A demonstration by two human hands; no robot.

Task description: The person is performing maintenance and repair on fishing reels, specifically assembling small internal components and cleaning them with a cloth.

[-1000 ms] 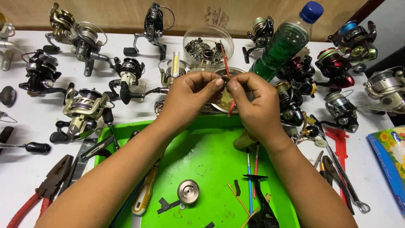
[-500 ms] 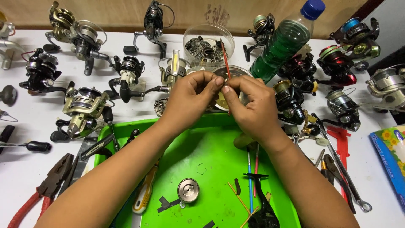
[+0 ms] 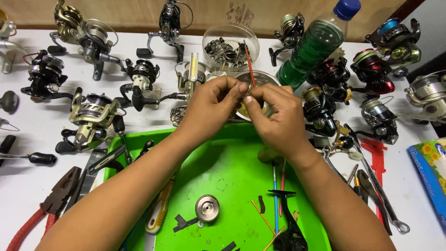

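Meanwhile, a white table (image 3: pixel 28 139) lies crowded with fishing reels (image 3: pixel 90 114), most of them whole, ranged around a green tray (image 3: pixel 223 158); a green bottle (image 3: pixel 316 46) leans at the back beside a clear tub (image 3: pixel 230 46) of small metal parts; red-handled pliers (image 3: pixel 44 207) rest at the near left and a spanner (image 3: pixel 378 190) at the right. On the tray a round spool (image 3: pixel 207 207) lies loose, with a black reel body (image 3: pixel 290 227) stripped beside it and thin picks (image 3: pixel 275 200) near by, so the dismantling looks well along and the rebuilding, by this view, not yet begun. Above the tray's far edge the left hand (image 3: pixel 211 104) and right hand (image 3: pixel 276 121) meet, fingertips touching; both pinch a small part (image 3: pixel 244 95) between thumb and forefinger, too hidden to name; a red pick (image 3: pixel 250 65) rises just behind them; a shallow steel dish (image 3: pixel 260 81) sits beneath.
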